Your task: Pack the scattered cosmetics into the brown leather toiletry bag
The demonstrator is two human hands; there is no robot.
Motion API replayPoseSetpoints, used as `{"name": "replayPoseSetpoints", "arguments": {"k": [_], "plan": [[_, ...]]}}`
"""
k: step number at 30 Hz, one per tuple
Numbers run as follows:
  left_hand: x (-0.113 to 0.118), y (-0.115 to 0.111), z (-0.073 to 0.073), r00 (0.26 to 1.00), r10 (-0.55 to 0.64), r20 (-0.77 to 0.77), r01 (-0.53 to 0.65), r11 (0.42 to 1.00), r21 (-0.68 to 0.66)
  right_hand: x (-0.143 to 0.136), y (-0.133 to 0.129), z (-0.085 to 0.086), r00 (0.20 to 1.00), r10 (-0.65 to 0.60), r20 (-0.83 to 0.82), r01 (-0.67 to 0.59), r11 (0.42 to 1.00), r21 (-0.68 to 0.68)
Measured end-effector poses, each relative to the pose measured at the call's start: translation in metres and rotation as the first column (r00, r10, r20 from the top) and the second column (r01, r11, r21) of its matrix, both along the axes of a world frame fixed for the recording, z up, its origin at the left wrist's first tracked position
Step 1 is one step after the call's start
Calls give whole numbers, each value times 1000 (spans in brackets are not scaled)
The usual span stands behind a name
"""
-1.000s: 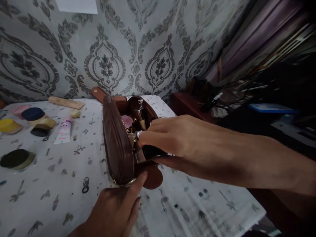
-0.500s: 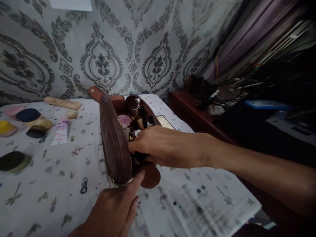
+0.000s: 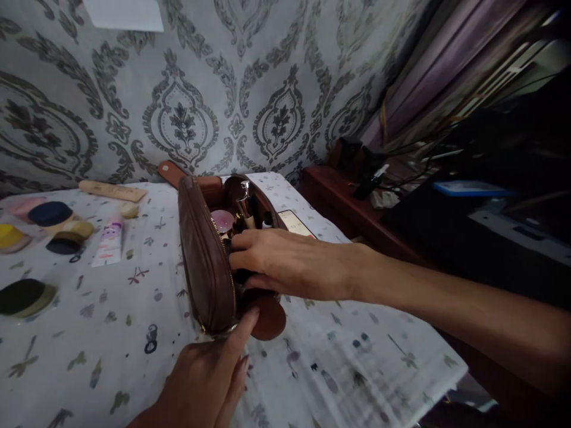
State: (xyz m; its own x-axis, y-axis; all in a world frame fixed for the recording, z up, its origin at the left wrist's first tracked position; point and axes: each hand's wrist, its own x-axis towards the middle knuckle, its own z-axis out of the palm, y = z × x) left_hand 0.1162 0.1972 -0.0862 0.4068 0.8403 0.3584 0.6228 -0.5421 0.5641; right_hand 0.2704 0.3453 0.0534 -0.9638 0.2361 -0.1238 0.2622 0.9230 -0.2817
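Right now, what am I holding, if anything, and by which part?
Your right hand is inside the brown bag, fingertips hidden, so I can't tell. Your left hand has a finger at the round flap, without a visible grip.

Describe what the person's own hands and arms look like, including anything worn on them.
Both the left hand and the right hand are ungloved. The right forearm is slender and bare as far as the picture shows, with no sleeve, watch or bracelet in view. No ring can be made out, though some fingers are partly hidden. The light is too dim to tell any nail polish.
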Motion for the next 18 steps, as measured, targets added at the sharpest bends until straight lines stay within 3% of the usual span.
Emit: {"name": "replayPoseSetpoints", "arguments": {"k": [5, 9, 18], "plan": [[-1, 0, 1, 1000, -8, 17, 8, 1000, -16, -1, 2, -2, 999, 14, -50, -17, 997, -74], [-3, -3, -5, 999, 9, 32, -5, 994, -110, -2, 3, -6, 999, 8, -37, -11, 997, -76], [-7, -6, -16, 998, 62, 18, -58, 984, -171, 1, 1, -9, 999, 36, 20, -38, 993, 108]]}}
